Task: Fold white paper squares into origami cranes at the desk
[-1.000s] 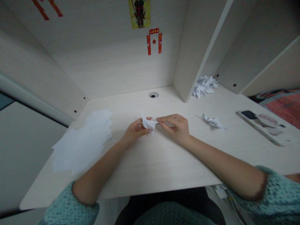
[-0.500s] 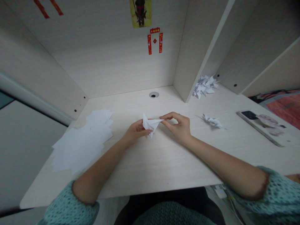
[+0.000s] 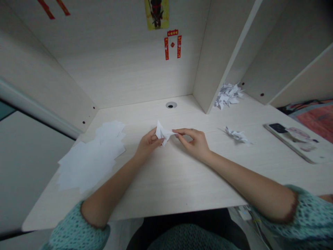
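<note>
A small white origami crane (image 3: 163, 132) is held just above the desk, between my two hands. My left hand (image 3: 148, 144) grips its body, the thumb lying across the near side. On the other side my right hand (image 3: 194, 141) pinches the crane's thin pointed end between thumb and forefinger. One wing-like flap stands up at the top; the part inside my left fingers is hidden. To the right, apart from my hands, lie a few folded white paper pieces (image 3: 237, 134) in a small cluster.
Overlapping white paper sheets (image 3: 91, 159) spread over the desk's left side. A heap of folded paper (image 3: 228, 95) sits behind the upright divider (image 3: 221, 52). At the right lies a phone (image 3: 296, 142). A round cable hole (image 3: 171, 105) is near the back wall.
Both hands have shifted slightly left with the crane. My right fingers have moved closer to my left hand, still pinching the pointed end.
</note>
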A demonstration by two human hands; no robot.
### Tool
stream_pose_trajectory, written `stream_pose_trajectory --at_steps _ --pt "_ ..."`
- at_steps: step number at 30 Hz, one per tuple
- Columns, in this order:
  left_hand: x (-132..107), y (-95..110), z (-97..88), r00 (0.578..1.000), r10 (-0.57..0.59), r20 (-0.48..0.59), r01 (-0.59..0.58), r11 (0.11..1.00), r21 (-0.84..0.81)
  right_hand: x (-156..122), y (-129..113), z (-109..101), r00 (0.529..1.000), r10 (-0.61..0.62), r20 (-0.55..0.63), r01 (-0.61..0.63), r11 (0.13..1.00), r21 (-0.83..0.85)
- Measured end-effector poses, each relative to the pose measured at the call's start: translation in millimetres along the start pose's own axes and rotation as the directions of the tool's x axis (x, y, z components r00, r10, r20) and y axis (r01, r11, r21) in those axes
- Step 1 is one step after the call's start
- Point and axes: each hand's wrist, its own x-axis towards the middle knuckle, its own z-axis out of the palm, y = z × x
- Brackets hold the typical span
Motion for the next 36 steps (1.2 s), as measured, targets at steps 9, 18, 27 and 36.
stream_pose_trajectory --at_steps 9,18,27,36 --pt "-11 3 8.7 0.994 0.094 -0.058 -0.074 0.959 0.275 3 -1 -3 0.991 -0.127 0.052 0.124 0.991 0.055" --pt "-14 8 12.5 0.992 0.118 -0.05 -0.077 0.862 0.502 1 -3 2 0.985 -0.116 0.127 0.106 0.991 0.084" --pt "-15 9 12.8 0.984 0.177 0.005 -0.148 0.809 0.568 1 0 5 0.986 -0.142 0.084 0.136 0.988 0.07" --pt "-19 11 15.8 0.973 0.229 -0.021 -0.145 0.681 0.717 -1 -3 5 0.988 -0.153 0.027 0.151 0.986 0.076"
